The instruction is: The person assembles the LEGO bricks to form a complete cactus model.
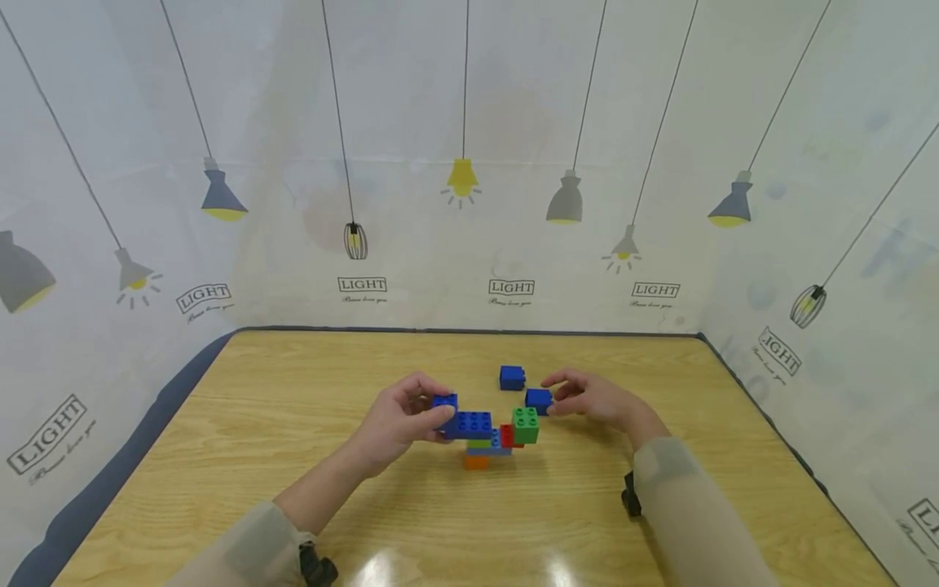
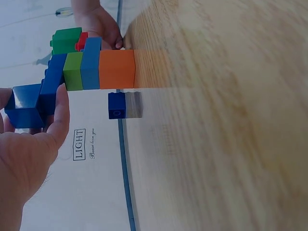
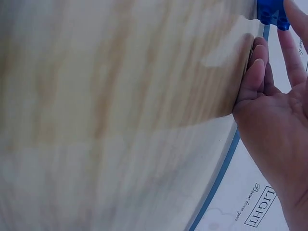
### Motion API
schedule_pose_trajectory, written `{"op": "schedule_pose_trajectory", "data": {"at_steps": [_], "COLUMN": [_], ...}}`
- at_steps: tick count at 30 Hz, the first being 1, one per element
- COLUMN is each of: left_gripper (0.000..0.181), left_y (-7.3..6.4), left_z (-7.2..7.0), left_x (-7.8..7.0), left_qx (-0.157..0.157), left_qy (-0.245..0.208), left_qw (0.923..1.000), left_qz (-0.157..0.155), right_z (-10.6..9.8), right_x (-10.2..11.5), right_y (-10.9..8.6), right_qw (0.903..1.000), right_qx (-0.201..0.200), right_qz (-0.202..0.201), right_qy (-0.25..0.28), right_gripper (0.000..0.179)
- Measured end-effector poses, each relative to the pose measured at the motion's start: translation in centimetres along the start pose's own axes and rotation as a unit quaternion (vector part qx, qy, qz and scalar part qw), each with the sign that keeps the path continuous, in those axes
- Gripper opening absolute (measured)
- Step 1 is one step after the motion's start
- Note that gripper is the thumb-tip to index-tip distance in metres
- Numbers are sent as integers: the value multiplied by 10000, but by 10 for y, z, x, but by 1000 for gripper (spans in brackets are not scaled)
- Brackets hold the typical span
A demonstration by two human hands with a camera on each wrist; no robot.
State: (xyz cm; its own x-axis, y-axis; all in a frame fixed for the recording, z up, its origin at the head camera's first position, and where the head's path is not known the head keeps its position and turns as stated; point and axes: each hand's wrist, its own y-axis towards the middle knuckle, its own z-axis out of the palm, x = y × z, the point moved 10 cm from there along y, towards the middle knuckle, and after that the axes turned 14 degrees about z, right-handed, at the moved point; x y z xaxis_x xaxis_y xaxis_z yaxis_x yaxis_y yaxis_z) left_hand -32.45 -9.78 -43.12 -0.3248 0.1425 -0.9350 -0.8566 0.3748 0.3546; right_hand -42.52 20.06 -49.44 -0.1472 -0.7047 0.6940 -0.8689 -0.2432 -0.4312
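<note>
My left hand (image 1: 396,421) pinches a small blue brick (image 1: 444,401) at the left end of a built stack. Under that brick lies a longer blue brick (image 1: 473,424), with a fingertip against its side in the left wrist view. Below come a lime green brick (image 2: 73,72), a light blue brick (image 2: 91,65) and an orange brick (image 2: 117,69) at the bottom. A red brick (image 1: 507,436) and a green brick (image 1: 525,425) form the stack's right side. My right hand (image 1: 597,399) has thumb and index finger spread at the studded end of a loose blue brick (image 1: 539,400).
Another loose blue brick (image 1: 511,377) lies on its side farther back on the wooden table (image 1: 330,522). A pale curtain (image 1: 425,236) printed with lamps stands along the table's back and sides.
</note>
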Motion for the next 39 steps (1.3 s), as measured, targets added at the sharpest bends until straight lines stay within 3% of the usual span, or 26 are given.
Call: {"op": "schedule_pose_trajectory", "data": {"at_steps": [10, 17, 25, 34, 39], "left_gripper": [29, 31, 30, 31, 28], "left_y": [1, 1, 2, 2, 2], "left_z": [1, 3, 4, 5, 4], "left_x": [2, 2, 2, 5, 3], "left_qx": [-21, 24, 24, 51, 11], "left_qy": [-30, 7, 31, -48, -6], "left_qw": [10000, 10000, 10000, 10000, 10000], "left_qz": [-13, -15, -19, -24, -16], "right_z": [0, 1, 1, -6, -13], "right_x": [1, 3, 1, -5, 5], "right_y": [-1, 0, -2, -6, -15], "right_qw": [9989, 9987, 9992, 9977, 9953], "right_qx": [-295, -339, -334, -638, -771], "right_qz": [71, 135, -8, -28, -319], "right_qy": [-368, -350, -235, 243, 501], "right_gripper": [50, 45, 45, 49, 49]}}
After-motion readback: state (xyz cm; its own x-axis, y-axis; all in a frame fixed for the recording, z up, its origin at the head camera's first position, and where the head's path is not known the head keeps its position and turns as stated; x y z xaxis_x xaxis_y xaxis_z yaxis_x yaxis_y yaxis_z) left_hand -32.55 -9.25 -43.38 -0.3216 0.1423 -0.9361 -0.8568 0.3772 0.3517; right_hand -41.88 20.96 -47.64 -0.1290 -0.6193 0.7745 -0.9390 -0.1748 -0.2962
